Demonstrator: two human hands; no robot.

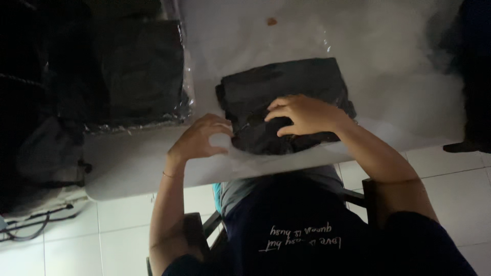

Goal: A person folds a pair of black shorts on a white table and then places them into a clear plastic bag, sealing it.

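Note:
A folded black garment [286, 87] lies on a white table [133, 158], partly inside a clear plastic bag [266, 156] whose open edge faces me. My right hand [304, 115] rests flat on top of the garment, fingers spread. My left hand [202, 138] pinches the bag's edge at the garment's near-left corner. A thin bracelet circles my left wrist.
A stack of dark garments in clear plastic bags [138, 71] sits on the table's left part. A dark bag [46, 153] and cables [30, 225] lie on the tiled floor at left. I sit on a dark chair [197, 230]. A small brown spot [271, 21] marks the table.

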